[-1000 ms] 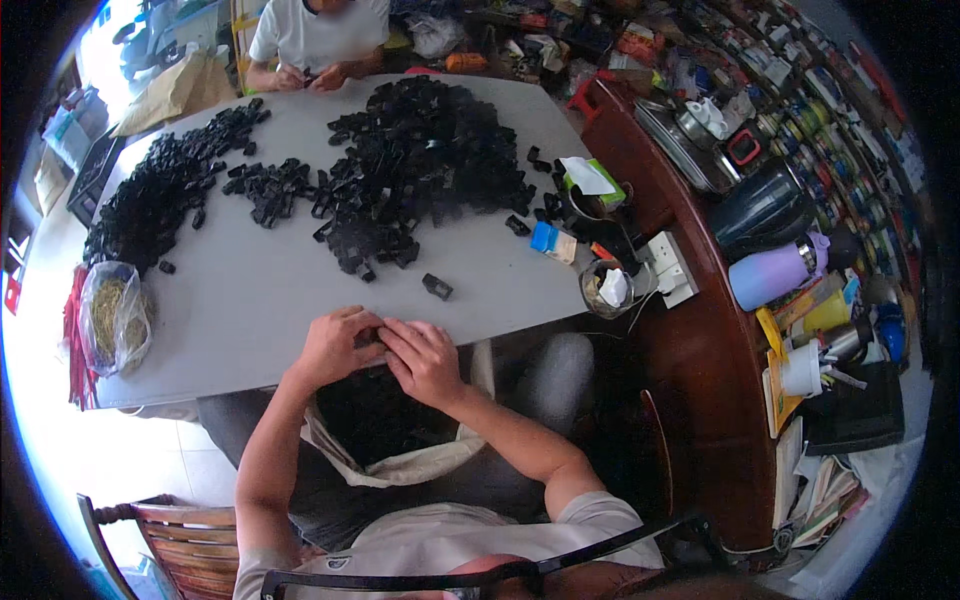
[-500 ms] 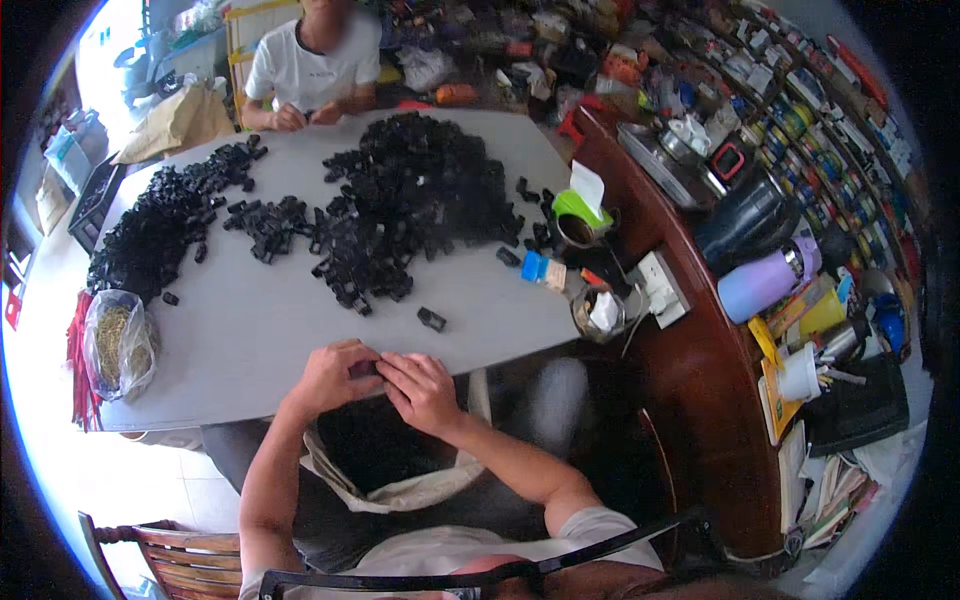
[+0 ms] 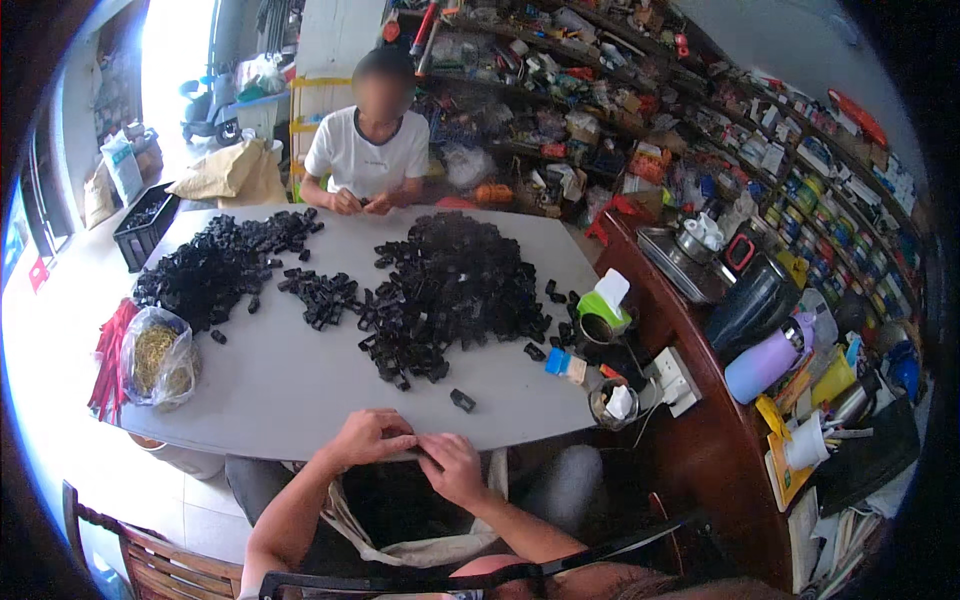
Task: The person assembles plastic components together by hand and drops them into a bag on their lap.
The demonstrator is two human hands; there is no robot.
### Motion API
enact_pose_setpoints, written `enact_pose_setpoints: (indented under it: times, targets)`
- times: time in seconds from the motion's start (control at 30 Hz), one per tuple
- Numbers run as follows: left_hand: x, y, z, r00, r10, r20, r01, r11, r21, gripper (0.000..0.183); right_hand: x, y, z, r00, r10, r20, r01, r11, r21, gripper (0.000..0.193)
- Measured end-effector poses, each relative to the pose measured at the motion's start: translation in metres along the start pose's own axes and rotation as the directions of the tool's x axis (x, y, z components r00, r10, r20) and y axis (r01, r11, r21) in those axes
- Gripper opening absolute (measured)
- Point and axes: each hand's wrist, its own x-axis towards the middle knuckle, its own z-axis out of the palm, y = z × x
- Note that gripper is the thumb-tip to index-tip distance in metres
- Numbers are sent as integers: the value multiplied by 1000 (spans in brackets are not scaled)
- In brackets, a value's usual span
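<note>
My left hand (image 3: 372,438) and my right hand (image 3: 455,470) meet at the near edge of the grey-white table (image 3: 290,400), fingers curled and fingertips pressed together. Whatever they pinch is small and hidden by the fingers. Just beyond them lies a single black plastic part (image 3: 462,400). Farther back is a large heap of similar black parts (image 3: 460,280), with a smaller cluster (image 3: 322,298) beside it and another long heap (image 3: 215,265) at the left. Below my hands, an open pale sack (image 3: 425,552) with a dark inside rests at my lap.
Across the table sits a co-worker (image 3: 368,150), hands together. At the left are a clear bag of small brass-coloured pieces (image 3: 163,360), red strips (image 3: 110,362) and a black crate (image 3: 146,225). To the right stand a glass jar (image 3: 612,402), a power strip (image 3: 677,380) and a purple bottle (image 3: 768,362).
The view has tilted upward, so the table sits lower and more of the co-worker and shelves shows. My hands stay together; a dark bit seen between the fingers earlier is now hidden.
</note>
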Motion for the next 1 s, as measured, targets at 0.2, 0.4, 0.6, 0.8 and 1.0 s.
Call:
enact_pose_setpoints:
  times: [0.2, 0.4, 0.6, 0.8, 1.0]
  targets:
    - [2, -11, 7, 999, -11, -45, 12, 1000, 15, 39, 0, -4, -6, 993, -42, 106, 37, 998, 46, 35]
    - [2, -11, 7, 999, -2, -41, 3, 1000, 26, 39, 3, -4, -6, 991, -59, 122, 52, 997, 53, 33]
    - [3, -8, 8, 999, 22, -47, -20, 998, 59, 35, 2, -2, -9, 987, -26, 156, 12, 996, 88, 31]
    - [2, -8, 8, 999, 8, -41, -5, 997, 78, 33, -1, 0, -7, 986, -37, 162, 22, 995, 94, 31]
    - [3, -1, 6, 999, -2, -35, 5, 997, 75, 31, 2, -1, -7, 985, -56, 162, 44, 996, 77, 32]
